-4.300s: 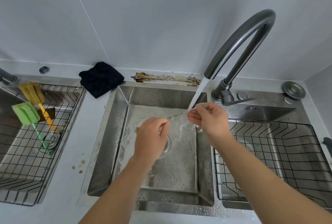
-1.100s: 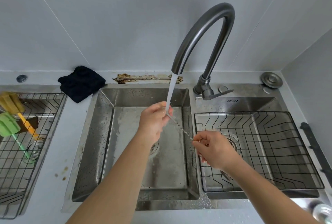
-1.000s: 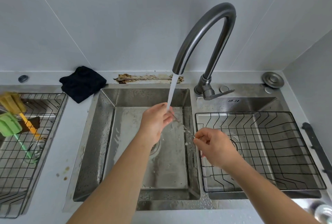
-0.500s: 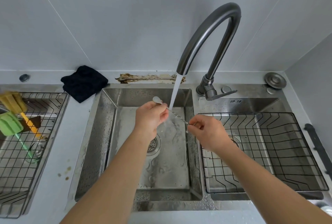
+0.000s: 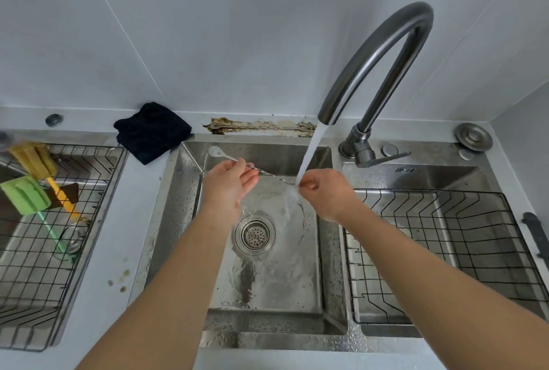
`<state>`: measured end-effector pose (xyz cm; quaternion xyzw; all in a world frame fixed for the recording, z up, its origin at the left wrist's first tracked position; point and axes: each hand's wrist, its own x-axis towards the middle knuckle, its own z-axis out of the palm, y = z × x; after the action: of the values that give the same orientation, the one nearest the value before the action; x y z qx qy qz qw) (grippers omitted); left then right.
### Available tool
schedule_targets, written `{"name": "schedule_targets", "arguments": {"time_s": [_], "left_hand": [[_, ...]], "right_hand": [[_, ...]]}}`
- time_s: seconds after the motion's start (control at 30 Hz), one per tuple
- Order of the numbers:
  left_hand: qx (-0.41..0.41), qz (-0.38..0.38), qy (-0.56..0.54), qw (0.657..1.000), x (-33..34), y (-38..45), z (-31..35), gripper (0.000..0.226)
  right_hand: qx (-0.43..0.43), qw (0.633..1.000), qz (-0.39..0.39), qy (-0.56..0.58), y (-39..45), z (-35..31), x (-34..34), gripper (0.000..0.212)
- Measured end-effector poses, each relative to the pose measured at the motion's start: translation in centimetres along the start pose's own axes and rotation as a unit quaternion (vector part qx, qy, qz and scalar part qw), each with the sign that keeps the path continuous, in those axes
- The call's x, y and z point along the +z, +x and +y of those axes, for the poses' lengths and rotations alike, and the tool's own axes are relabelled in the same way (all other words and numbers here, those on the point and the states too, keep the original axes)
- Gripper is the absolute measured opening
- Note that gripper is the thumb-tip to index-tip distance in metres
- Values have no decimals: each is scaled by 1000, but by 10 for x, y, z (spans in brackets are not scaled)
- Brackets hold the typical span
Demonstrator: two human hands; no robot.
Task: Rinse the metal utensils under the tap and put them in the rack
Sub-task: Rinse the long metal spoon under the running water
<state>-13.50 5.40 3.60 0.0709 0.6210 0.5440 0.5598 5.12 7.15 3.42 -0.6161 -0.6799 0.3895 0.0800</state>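
Fingers point(image 5: 248, 181) of the left hand point(image 5: 228, 187) curl loosely around a thin metal bar spoon point(image 5: 269, 174) with a twisted stem, holding it near the bowl end; the small spoon bowl sticks out beyond the knuckles, up and to the left of them. From those fingers the twisted stem runs rightward and slightly down, crossing the open gap between the two hands above the sink basin point(image 5: 190, 221). Its far end is pinched narrowly between thumb and fingertips of the right hand point(image 5: 325, 193), whose other fingers are curled in. The stream of water point(image 5: 309, 155) from the curved grey tap point(image 5: 377, 51) lands right on that pinch, splashing off the right fingertips and falling to the basin floor beside the round drain strainer point(image 5: 254, 233), which lies below and between both hands. Further right of the right hand, a black wire rack point(image 5: 445, 248) sits in the neighbouring basin. Far left of the left fingers, another wire rack point(image 5: 35, 265) holds a yellow and a green sponge brush point(image 5: 26, 194). A dark cloth point(image 5: 151, 130) lies on the counter above and left of the left hand.
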Motion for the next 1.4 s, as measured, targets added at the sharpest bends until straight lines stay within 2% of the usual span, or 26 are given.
{"name": "schedule_targets", "arguments": {"time_s": [0.13,0.23,0.33,0.4,0.43,0.5,0.57,0.67,0.73,0.97,1.13,1.27,1.4], "left_hand": [[-13,15,-16,1000,-13,8,3,9],[-33,2,-4,999,-22,8,1,16],[-31,-31,117,992,-38,7,-4,22],[43,-34,261,964,-53,8,-11,16],[116,-31,345,931,-60,9,-15,12],[262,-33,483,835,-76,12,-20,11],[370,-59,558,740,-88,16,-24,17],[465,-127,622,618,-104,26,-30,25],[473,-159,648,575,-115,35,-34,22],[424,-246,695,526,-144,63,-55,4],[378,-285,727,498,-158,65,-74,9],[315,-299,752,496,-165,68,-92,19],[251,-323,759,507,-171,73,-112,23]], "right_hand": [[8,1000,-9,-19,4,-4,-3,18],[0,1000,-1,-6,2,-8,-1,16],[10,1000,-2,-14,1,-7,5,16],[18,1000,-6,-21,0,-5,12,17],[24,999,-10,-22,-1,-3,15,18],[35,999,-26,-29,-2,-3,24,20],[33,997,-42,-56,-3,-3,32,22],[26,993,-69,-94,-7,-4,45,25],[28,990,-92,-106,-9,-2,55,24],[11,975,-168,-145,-12,13,87,24],[4,973,-186,-138,-13,33,111,13],[-2,966,-193,-171,-8,51,138,4],[-12,947,-226,-227,-4,67,164,9]]}}
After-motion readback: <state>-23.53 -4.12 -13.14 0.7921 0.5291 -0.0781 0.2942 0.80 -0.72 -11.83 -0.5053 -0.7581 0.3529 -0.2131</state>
